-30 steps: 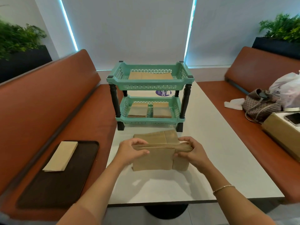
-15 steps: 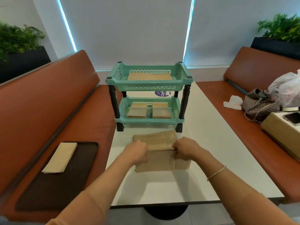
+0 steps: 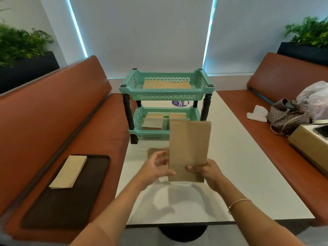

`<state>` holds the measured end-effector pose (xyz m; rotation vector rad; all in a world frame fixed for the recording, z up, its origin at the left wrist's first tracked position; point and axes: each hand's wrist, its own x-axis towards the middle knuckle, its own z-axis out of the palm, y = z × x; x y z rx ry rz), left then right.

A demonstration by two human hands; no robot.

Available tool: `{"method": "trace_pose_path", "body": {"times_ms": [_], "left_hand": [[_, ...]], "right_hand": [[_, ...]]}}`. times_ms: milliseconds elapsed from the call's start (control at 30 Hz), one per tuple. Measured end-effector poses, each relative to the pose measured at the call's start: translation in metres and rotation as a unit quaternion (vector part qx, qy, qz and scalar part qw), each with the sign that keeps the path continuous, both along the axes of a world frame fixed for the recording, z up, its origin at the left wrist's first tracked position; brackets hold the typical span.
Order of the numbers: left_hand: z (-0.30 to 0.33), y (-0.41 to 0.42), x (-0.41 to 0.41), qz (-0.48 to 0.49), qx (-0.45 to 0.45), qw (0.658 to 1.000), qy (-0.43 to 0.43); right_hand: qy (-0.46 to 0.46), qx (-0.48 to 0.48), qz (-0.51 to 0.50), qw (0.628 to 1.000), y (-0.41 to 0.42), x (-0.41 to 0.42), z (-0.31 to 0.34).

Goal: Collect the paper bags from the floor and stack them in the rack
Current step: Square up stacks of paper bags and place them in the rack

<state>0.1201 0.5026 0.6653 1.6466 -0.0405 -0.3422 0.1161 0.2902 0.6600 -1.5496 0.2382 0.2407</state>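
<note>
My right hand [image 3: 205, 170] grips the lower right part of a flat brown paper bag [image 3: 189, 148], held upright above the white table [image 3: 239, 174]. My left hand [image 3: 156, 167] hovers just left of the bag with its fingers loosely curled and nothing in them. More brown bags [image 3: 156, 151] lie on the table behind my left hand, mostly hidden. The green two-tier rack [image 3: 166, 96] stands at the far end of the table. Bags [image 3: 166, 84] lie flat in its top tier, and two stacks [image 3: 153, 122] sit in the bottom tier.
A dark tray [image 3: 67, 201] on the left bench carries a pale stack of bags [image 3: 68, 172]. The right bench holds a woven handbag [image 3: 287, 118], a white plastic bag [image 3: 314, 100], a tissue [image 3: 257, 113] and a cardboard box [image 3: 312, 144]. Planters stand behind both benches.
Both hands were on the bag pile on the table. Now my right hand has lifted one bag upright, and my left hand has come off the pile.
</note>
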Motion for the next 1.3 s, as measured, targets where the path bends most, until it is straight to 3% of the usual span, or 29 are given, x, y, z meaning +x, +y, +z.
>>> {"method": "trace_pose_path", "body": {"times_ms": [67, 333, 600, 733, 800, 933, 1033, 1100, 1300], "left_hand": [[-0.018, -0.018, -0.005, -0.014, 0.060, 0.998, 0.007], [-0.041, -0.037, -0.005, 0.053, 0.087, 0.995, -0.018], [-0.047, -0.027, 0.000, -0.011, 0.161, 0.987, 0.003], [-0.034, -0.017, -0.001, -0.025, 0.166, 0.986, 0.000], [-0.023, 0.001, 0.001, -0.011, 0.144, 0.989, 0.007], [-0.005, 0.035, 0.008, 0.112, 0.003, 0.994, 0.008], [0.001, 0.029, 0.004, 0.126, -0.050, 0.991, -0.011], [-0.005, 0.019, 0.000, 0.130, -0.049, 0.990, -0.012], [-0.029, 0.002, -0.011, 0.163, -0.048, 0.985, 0.005]], "right_hand": [[0.001, 0.003, -0.005, 1.000, 0.009, -0.006, -0.012], [-0.054, -0.070, -0.015, 0.996, 0.022, -0.009, -0.017], [-0.128, -0.010, -0.006, 0.992, 0.015, 0.014, 0.042], [-0.178, -0.052, 0.024, 0.982, 0.003, 0.026, 0.078], [-0.173, -0.083, 0.037, 0.981, -0.012, 0.029, 0.089], [-0.104, -0.185, 0.095, 0.973, -0.038, 0.025, 0.067], [-0.071, -0.148, 0.039, 0.986, -0.030, 0.018, 0.024], [-0.056, -0.109, -0.015, 0.992, -0.020, 0.009, 0.001], [-0.024, -0.032, -0.055, 0.998, -0.005, -0.011, -0.028]]}}
